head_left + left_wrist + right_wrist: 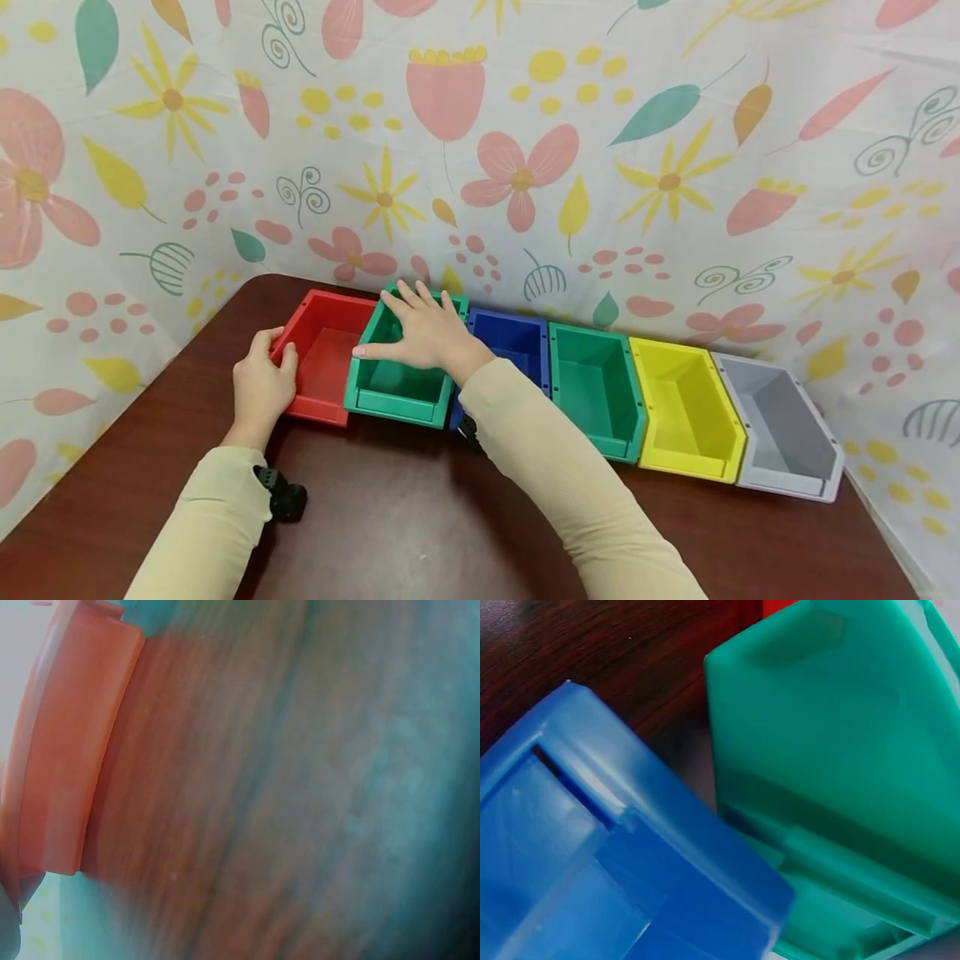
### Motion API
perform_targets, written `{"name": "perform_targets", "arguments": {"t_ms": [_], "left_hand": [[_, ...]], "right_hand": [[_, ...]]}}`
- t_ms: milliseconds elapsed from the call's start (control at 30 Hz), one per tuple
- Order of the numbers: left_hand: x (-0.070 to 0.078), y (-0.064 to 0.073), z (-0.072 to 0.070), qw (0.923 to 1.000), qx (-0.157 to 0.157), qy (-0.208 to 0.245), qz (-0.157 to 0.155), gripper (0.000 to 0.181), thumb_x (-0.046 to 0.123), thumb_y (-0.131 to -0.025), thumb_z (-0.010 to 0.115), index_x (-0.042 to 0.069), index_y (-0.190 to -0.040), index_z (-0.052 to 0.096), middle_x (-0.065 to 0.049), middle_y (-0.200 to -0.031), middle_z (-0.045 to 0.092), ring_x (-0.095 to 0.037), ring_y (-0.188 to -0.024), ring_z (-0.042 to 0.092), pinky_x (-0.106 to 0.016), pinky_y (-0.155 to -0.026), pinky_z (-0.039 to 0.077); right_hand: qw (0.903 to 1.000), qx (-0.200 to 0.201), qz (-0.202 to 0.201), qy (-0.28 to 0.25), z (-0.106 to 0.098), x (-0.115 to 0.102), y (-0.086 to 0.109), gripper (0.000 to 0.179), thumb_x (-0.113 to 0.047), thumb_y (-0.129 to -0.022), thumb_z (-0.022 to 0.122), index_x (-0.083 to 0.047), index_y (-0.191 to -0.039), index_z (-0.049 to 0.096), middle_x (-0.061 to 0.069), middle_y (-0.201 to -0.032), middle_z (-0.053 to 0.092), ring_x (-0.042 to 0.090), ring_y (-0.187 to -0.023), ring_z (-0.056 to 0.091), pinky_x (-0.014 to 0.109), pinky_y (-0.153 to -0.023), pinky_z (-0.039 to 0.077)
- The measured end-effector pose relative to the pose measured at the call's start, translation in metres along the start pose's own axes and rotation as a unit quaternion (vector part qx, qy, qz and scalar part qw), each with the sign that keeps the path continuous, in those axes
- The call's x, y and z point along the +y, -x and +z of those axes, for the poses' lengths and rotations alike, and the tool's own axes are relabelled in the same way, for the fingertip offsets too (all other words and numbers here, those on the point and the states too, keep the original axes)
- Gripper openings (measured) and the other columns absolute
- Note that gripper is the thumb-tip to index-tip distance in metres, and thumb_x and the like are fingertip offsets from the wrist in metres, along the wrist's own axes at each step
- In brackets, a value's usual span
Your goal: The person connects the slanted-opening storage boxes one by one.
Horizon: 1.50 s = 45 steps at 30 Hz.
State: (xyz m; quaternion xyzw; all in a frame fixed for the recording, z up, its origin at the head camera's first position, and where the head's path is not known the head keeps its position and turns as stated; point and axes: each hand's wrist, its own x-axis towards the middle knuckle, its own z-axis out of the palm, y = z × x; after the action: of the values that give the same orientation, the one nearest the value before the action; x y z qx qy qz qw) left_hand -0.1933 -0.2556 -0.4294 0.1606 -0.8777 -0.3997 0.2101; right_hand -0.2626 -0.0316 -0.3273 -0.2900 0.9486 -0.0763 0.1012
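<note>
At the left end of a row of plastic bins, my left hand (pixel 262 385) grips the side rim of a red bin (pixel 322 371), with the thumb over the inside of the wall. My right hand (pixel 420 332) spreads its straight fingers over a green bin (pixel 397 406). The thumb touches this bin's left rim and the fingertips reach its back edge. The green bin overlaps the red bin's right side and stands close to a blue bin (pixel 513 333). In the right wrist view, the green bin (pixel 832 727) sits at an angle to the blue bin (pixel 652 817).
Right of the blue bin stand a second green bin (pixel 600 375), a yellow bin (pixel 686 408) and a grey bin (pixel 780 425), side by side. All rest on a dark wooden table (pixel 390 517) against a flower-patterned cloth (pixel 517 100).
</note>
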Motion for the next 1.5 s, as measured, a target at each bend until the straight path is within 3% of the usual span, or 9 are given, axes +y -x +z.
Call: {"name": "perform_targets", "arguments": {"t_ms": [467,1100,1367,1500], "left_hand": [[0.003,0.001,0.002,1.0,0.006,0.004,0.0,0.041,0.024,-0.097,0.047,0.008,-0.134,0.048,-0.024,-0.116,0.063,-0.04,-0.094,0.062,-0.053,-0.085,0.051],[-0.002,0.006,0.001,1.0,0.001,0.001,-0.002,0.04,0.022,-0.097,0.047,0.007,-0.134,0.048,-0.025,-0.116,0.063,-0.039,-0.092,0.062,-0.053,-0.084,0.052],[0.0,0.006,0.003,0.9999,0.012,-0.002,0.005,0.039,0.022,-0.097,0.048,0.006,-0.132,0.05,-0.024,-0.112,0.064,-0.039,-0.088,0.062,-0.053,-0.081,0.053],[0.003,0.003,0.002,0.9997,0.018,0.003,0.015,0.039,0.023,-0.096,0.048,0.006,-0.132,0.05,-0.024,-0.113,0.064,-0.039,-0.088,0.062,-0.053,-0.081,0.053]], "right_hand": [[0.9998,0.005,-0.002,0.02,0.002,0.003,0.0,0.097,-0.087,-0.074,0.03,-0.034,-0.152,0.008,-0.005,-0.161,0.002,0.023,-0.149,-0.001,0.055,-0.117,0.0],[0.9996,-0.003,0.01,0.027,0.015,0.002,-0.003,0.098,-0.089,-0.072,0.027,-0.037,-0.152,0.005,-0.007,-0.161,0.001,0.022,-0.148,-0.002,0.054,-0.117,-0.001],[0.9993,-0.019,0.012,0.031,0.037,0.008,-0.003,0.1,-0.091,-0.071,0.024,-0.037,-0.151,-0.002,-0.008,-0.16,-0.007,0.023,-0.148,-0.008,0.055,-0.116,-0.004],[0.9996,-0.003,0.011,0.028,0.039,0.009,-0.004,0.099,-0.089,-0.073,0.027,-0.036,-0.152,0.0,-0.008,-0.161,-0.006,0.022,-0.148,-0.009,0.054,-0.117,-0.004]]}}
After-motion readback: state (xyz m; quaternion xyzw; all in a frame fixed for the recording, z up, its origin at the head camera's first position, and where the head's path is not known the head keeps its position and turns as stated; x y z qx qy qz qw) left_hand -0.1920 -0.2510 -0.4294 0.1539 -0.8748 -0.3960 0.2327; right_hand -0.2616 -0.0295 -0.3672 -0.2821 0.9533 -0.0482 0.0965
